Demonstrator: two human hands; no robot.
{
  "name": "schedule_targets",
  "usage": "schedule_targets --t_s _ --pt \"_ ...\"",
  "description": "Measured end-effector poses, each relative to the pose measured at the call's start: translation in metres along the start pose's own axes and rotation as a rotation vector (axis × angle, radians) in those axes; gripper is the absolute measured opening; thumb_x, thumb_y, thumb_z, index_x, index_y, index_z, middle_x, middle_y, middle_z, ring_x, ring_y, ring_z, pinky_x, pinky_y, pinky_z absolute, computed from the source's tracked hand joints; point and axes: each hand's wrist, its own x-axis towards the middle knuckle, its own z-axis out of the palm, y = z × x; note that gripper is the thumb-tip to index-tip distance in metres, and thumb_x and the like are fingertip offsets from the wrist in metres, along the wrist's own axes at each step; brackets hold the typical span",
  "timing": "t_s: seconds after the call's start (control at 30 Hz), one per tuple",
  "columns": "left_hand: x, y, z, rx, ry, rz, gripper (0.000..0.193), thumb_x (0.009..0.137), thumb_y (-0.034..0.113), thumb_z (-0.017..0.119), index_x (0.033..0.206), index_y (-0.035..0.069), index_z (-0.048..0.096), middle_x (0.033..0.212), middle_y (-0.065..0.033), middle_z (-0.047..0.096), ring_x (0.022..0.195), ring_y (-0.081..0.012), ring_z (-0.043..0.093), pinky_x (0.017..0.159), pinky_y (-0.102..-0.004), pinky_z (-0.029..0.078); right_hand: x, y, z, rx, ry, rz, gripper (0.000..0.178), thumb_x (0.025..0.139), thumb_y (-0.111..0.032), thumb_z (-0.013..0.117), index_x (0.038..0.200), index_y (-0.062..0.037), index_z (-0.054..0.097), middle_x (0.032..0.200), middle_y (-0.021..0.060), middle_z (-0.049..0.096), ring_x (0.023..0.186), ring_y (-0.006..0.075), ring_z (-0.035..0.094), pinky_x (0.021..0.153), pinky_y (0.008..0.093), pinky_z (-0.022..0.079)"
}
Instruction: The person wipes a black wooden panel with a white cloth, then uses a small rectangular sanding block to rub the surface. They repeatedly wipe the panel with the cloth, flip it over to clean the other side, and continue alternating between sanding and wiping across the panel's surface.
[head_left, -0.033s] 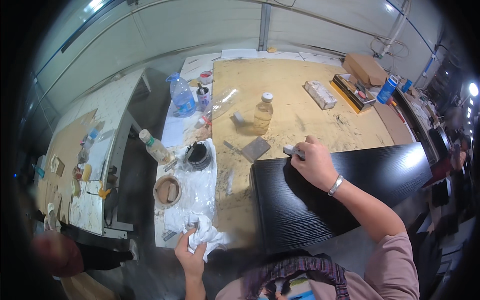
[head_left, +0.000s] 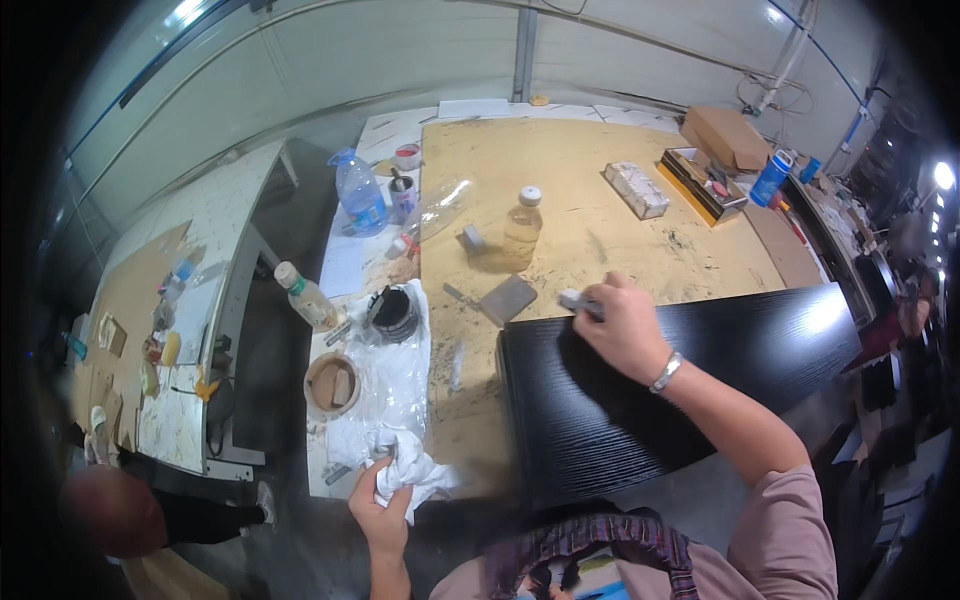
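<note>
My right hand [head_left: 622, 322] grips a small grey pad [head_left: 580, 302] at the far left corner of a black wood-grained panel [head_left: 690, 385]. Its fingers hide part of the pad, so I cannot tell its exact kind. A bracelet circles that wrist. At the table's near left edge, my left hand [head_left: 380, 505] is closed on a crumpled white cloth [head_left: 412, 470]. Just beyond the panel's corner lies a flat grey-brown block [head_left: 508, 298]. A tub of black stuff [head_left: 393, 314] stands on plastic sheeting left of the panel, beside a round brown bowl [head_left: 332, 384] with small blocks inside.
On the table stand a capped bottle of yellowish liquid [head_left: 522, 230], a large blue-tinted jug [head_left: 360, 195] and a green-necked bottle [head_left: 305, 297]. Farther right are a wrapped block [head_left: 636, 190] and an open box [head_left: 703, 187]. A person [head_left: 115, 510] is at lower left, by another workbench [head_left: 225, 230].
The view shifts very slightly. My right hand, still gripping the grey pad, stays at the panel's far left corner with its tilt a little altered; my left hand keeps the cloth.
</note>
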Motion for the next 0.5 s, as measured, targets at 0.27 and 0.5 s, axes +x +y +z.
schedule_targets --t_s 0.27,0.5 --pt "0.015 0.009 0.011 -0.061 -0.079 -0.015 0.040 0.074 -0.006 0.070 0.114 -0.009 0.067 0.107 -0.0108 0.064 0.102 -0.0204 0.063 0.093 -0.0328 0.048 -0.009 0.004 0.000 0.039 0.011 -0.002 0.015 0.083 -0.013 0.074 0.083 0.0014 0.070 0.085 0.0175 0.062 0.074 0.0366 0.065 0.070 0.0439 0.055" --pt "0.020 0.011 0.026 -0.220 0.003 -0.139 0.040 0.073 -0.006 0.069 0.113 -0.008 0.068 0.101 -0.0084 0.067 0.095 -0.0171 0.064 0.091 -0.0327 0.050 -0.009 -0.004 -0.005 0.104 0.080 -0.023 0.021 0.084 -0.016 0.073 0.076 0.0020 0.066 0.091 0.0220 0.064 0.085 0.0397 0.065 0.078 0.0470 0.055"
